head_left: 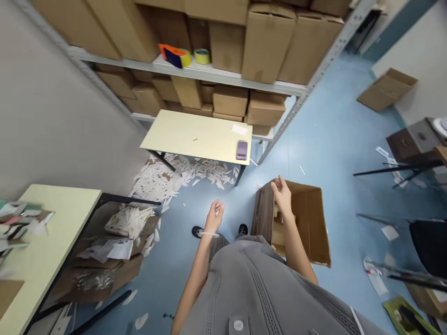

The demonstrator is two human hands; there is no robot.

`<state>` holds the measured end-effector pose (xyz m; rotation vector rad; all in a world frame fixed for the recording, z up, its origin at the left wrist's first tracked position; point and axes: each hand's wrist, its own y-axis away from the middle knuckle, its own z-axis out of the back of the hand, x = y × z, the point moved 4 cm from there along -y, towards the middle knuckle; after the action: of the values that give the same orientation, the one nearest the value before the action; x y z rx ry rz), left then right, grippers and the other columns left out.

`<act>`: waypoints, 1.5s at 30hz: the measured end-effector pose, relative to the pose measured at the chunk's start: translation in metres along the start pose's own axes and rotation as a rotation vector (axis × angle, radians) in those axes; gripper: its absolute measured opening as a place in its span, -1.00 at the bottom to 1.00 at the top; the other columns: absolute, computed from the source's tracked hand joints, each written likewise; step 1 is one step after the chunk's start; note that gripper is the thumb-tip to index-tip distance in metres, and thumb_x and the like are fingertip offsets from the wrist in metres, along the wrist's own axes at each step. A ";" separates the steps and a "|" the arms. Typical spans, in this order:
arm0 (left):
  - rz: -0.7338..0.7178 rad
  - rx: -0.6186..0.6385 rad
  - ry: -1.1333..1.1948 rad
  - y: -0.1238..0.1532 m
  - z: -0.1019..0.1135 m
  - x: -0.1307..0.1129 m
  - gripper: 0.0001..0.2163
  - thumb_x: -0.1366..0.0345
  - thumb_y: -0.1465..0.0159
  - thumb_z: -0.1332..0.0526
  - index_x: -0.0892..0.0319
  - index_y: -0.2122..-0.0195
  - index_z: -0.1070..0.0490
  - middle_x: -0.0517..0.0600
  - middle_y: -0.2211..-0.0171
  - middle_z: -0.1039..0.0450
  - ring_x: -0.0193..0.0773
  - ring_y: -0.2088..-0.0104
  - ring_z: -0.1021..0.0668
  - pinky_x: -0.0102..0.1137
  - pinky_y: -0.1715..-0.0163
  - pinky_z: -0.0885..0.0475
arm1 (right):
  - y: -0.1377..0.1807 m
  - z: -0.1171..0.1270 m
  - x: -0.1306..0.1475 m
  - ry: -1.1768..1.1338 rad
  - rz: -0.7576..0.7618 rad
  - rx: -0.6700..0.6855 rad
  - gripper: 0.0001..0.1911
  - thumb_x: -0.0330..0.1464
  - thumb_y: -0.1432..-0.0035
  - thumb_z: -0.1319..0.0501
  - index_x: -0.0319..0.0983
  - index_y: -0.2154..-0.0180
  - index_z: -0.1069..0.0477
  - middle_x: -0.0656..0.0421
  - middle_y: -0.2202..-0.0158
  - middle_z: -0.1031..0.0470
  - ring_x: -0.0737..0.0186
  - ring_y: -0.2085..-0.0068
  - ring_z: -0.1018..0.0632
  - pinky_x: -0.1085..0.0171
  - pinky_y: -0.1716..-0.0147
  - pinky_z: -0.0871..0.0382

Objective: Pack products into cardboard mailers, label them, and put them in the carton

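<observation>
In the head view, the left hand (214, 217) is being held near the centre of the frame and the right hand (283, 197) just right of it, overlapping the left side of an open cardboard box (310, 218). Fingers are being held half curled; nothing is being seen in them, and whether the tips are being pressed together cannot be told. Brown pieces (278, 217) are being glimpsed inside the box. Work appears unfinished: the box is standing unclosed, while a tape dispenser (175, 56) is lying untouched on the upper-left shelf (223, 73).

Brown carton (310, 216), pale yellow table (209, 139), blue floor (328, 144)
</observation>
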<state>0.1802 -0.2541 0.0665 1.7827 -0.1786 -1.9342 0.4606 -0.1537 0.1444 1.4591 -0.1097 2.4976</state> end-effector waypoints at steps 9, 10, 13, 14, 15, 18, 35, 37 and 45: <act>-0.375 -0.614 0.198 0.032 0.249 -0.025 -0.49 -0.03 -0.26 -0.13 0.18 -0.14 -0.25 0.20 -0.10 -0.40 -0.15 -0.12 -0.45 -0.21 -0.17 -0.27 | 0.022 -0.197 0.124 -0.024 0.303 0.368 -0.27 -0.03 -0.11 -0.12 -0.30 -0.21 -0.22 -0.12 -0.03 -0.48 0.01 -0.02 -0.51 0.06 0.05 -0.40; -0.401 -0.684 0.209 0.040 0.275 -0.023 -0.48 -0.03 -0.26 -0.13 0.18 -0.14 -0.25 0.20 -0.09 -0.40 -0.14 -0.11 -0.45 -0.21 -0.17 -0.27 | 0.028 -0.216 0.139 -0.027 0.335 0.394 -0.28 -0.03 -0.11 -0.12 -0.30 -0.21 -0.22 -0.11 -0.02 -0.48 0.02 -0.01 -0.51 0.06 0.05 -0.40; -0.439 -0.847 0.226 0.065 0.343 -0.014 -0.47 -0.03 -0.25 -0.14 0.17 -0.14 -0.25 0.20 -0.08 -0.41 -0.15 -0.10 -0.46 -0.21 -0.16 -0.28 | 0.054 -0.272 0.178 -0.021 0.409 0.470 -0.28 -0.03 -0.12 -0.10 -0.30 -0.21 -0.21 -0.09 -0.01 -0.49 0.04 0.01 -0.52 0.07 0.06 -0.41; -0.434 -0.890 0.224 0.074 0.361 -0.009 -0.47 -0.04 -0.25 -0.14 0.17 -0.14 -0.25 0.19 -0.09 -0.41 -0.15 -0.10 -0.46 -0.22 -0.16 -0.29 | 0.065 -0.290 0.189 -0.023 0.428 0.499 -0.29 -0.03 -0.13 -0.09 -0.30 -0.20 -0.21 -0.09 0.00 -0.49 0.04 0.02 -0.53 0.06 0.07 -0.41; -0.424 -0.931 0.222 0.083 0.377 -0.004 -0.47 -0.05 -0.24 -0.14 0.16 -0.15 -0.25 0.18 -0.09 -0.41 -0.15 -0.11 -0.46 -0.23 -0.16 -0.29 | 0.077 -0.308 0.199 -0.027 0.445 0.532 -0.29 -0.03 -0.13 -0.09 -0.31 -0.20 -0.21 -0.10 0.00 -0.50 0.03 0.03 -0.53 0.06 0.07 -0.41; -0.387 -1.046 0.231 0.112 0.415 0.014 -0.45 -0.06 -0.24 -0.14 0.17 -0.15 -0.25 0.19 -0.09 -0.40 -0.16 -0.11 -0.45 -0.24 -0.15 -0.30 | 0.118 -0.361 0.219 -0.016 0.482 0.661 -0.30 -0.03 -0.11 -0.10 -0.33 -0.17 -0.25 -0.12 0.03 -0.51 0.01 0.06 -0.54 0.06 0.11 -0.42; -0.107 -1.529 0.451 0.173 0.538 0.120 -0.44 -0.10 -0.22 -0.14 0.14 -0.13 -0.26 0.19 -0.10 -0.40 -0.12 -0.12 -0.45 -0.23 -0.12 -0.34 | 0.265 -0.627 0.312 0.094 0.689 1.263 -0.36 -0.05 -0.11 -0.11 -0.29 -0.13 -0.29 -0.06 0.11 -0.54 0.01 0.10 -0.56 0.04 0.14 -0.44; -0.121 -1.541 0.463 0.158 0.573 0.116 -0.44 -0.11 -0.21 -0.14 0.16 -0.12 -0.28 0.21 -0.09 -0.40 -0.11 -0.12 -0.45 -0.22 -0.13 -0.33 | 0.275 -0.665 0.335 0.073 0.714 1.293 -0.37 -0.07 -0.12 -0.10 -0.28 -0.14 -0.29 -0.06 0.10 -0.54 0.02 0.10 -0.56 0.05 0.15 -0.44; -0.204 -1.450 0.416 0.100 0.703 0.067 -0.48 -0.06 -0.24 -0.15 0.16 -0.11 -0.27 0.19 -0.08 -0.41 -0.13 -0.10 -0.46 -0.20 -0.16 -0.29 | 0.292 -0.796 0.424 0.046 0.785 1.243 -0.43 -0.11 -0.14 -0.07 -0.29 -0.11 -0.29 -0.04 0.11 -0.54 0.07 0.10 -0.55 0.09 0.10 -0.40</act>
<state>-0.4714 -0.5348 0.1430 1.0616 1.2426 -1.0786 -0.4852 -0.2128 0.1337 1.9746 1.3560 3.4304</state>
